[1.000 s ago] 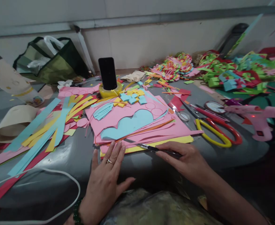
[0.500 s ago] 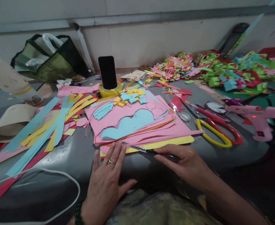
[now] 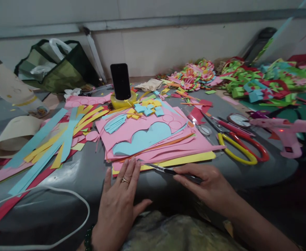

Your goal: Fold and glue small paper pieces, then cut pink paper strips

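Observation:
My left hand lies flat, fingertips pressing on the near edge of a stack of pink foam or paper sheets. In my right hand is a slim craft knife with a black handle, held between thumb and fingers. Its thin tip points left and rests near my left fingertips. A yellow sheet shows under the pink ones along the table edge. On top lie a blue scalloped piece, narrow pink and orange strips, and small yellow and blue cut pieces.
Red-and-yellow-handled scissors and a pink glue gun lie to the right. Blue and yellow strips spread leftward near a white cable. A phone stands in a yellow tape roll; paper flowers are heaped behind.
The view has shifted very slightly. My right hand and the craft knife have dropped a touch toward me, while my left hand stays on the sheets.

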`<state>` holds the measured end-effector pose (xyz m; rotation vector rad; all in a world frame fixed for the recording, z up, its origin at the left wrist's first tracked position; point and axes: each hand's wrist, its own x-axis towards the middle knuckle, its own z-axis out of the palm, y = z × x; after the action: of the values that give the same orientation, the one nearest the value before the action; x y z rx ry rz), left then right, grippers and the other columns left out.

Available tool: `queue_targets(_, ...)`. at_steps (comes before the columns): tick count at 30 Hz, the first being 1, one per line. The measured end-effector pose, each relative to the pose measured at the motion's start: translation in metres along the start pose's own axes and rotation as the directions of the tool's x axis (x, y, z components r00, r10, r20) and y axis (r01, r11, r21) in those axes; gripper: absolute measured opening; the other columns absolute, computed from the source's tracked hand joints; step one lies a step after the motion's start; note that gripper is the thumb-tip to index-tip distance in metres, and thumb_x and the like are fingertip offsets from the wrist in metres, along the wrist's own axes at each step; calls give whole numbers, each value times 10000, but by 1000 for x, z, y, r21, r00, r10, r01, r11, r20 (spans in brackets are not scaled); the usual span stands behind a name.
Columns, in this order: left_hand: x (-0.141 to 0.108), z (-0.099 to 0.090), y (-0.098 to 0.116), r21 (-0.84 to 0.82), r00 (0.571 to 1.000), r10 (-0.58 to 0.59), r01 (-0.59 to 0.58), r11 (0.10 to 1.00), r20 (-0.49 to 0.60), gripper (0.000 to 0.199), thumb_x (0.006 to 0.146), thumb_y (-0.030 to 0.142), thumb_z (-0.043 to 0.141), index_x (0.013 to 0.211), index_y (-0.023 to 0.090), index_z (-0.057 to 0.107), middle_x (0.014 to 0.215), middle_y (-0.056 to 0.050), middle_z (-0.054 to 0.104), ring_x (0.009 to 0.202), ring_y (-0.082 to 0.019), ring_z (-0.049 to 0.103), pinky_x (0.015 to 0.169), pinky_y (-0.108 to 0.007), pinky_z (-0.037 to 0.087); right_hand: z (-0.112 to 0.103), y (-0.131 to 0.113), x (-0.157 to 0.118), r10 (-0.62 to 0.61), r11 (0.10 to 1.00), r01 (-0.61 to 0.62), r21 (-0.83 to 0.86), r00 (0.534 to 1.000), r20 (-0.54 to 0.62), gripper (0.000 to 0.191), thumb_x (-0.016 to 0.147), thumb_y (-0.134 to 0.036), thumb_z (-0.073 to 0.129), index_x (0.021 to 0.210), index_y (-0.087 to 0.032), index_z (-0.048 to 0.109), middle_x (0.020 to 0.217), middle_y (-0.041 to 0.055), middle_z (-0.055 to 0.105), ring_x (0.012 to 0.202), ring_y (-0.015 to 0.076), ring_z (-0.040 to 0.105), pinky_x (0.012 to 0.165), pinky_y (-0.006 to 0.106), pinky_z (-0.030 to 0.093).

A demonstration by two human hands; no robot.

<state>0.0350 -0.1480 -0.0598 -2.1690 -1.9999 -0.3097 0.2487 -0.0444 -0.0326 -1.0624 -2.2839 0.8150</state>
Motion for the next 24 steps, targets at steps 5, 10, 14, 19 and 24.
queue_targets(5, -1, 1, 1, 9, 1000, -14, 14, 1000, 7, 689, 845, 382, 518, 1443, 139, 274, 1503, -80, 293, 1361, -241, 317, 1140, -441, -70, 3, 1, -2, -5, 1000, 5, 2, 1000, -17, 130, 828, -258, 614, 896, -221, 718, 827, 18, 741, 741, 175, 686, 679, 261, 543)
queue_targets(10, -2, 1, -1, 26, 1000, 6, -6, 1000, -6, 722, 825, 389, 553, 1446, 154, 270, 1505, -111, 286, 1363, -261, 314, 1135, -480, -28, 2, 1, -1, 27, 1000, -27, 6, 1000, -12, 140, 834, -273, 602, 896, -219, 715, 850, 26, 741, 759, 183, 686, 681, 266, 547)
queue_targets(14, -2, 0, -1, 9, 998, -18, 19, 1000, -61, 686, 826, 431, 538, 1424, 168, 331, 1509, -128, 276, 1382, -281, 274, 1131, -501, 29, 3, 0, 1, 26, 1000, -26, 6, 999, -40, 129, 827, -265, 607, 894, -213, 705, 864, 23, 738, 781, 178, 687, 704, 261, 547)
queue_targets(19, -2, 3, -1, -3, 997, 11, -11, 1000, -80, 675, 844, 416, 508, 1411, 91, 337, 1472, -114, 366, 1368, -244, 307, 1149, -435, -15, 6, 0, 2, 16, 1000, -16, -4, 998, -53, 129, 820, -268, 613, 886, -208, 706, 865, 28, 739, 783, 181, 689, 700, 264, 550)
queue_targets(24, -3, 6, -3, 26, 997, 30, -28, 999, -67, 715, 835, 402, 529, 1427, 76, 296, 1485, -119, 339, 1364, -243, 314, 1151, -407, -8, 5, -1, 3, 6, 1000, -7, -6, 999, -47, 139, 813, -271, 615, 889, -211, 715, 850, 28, 743, 763, 183, 692, 692, 273, 556)
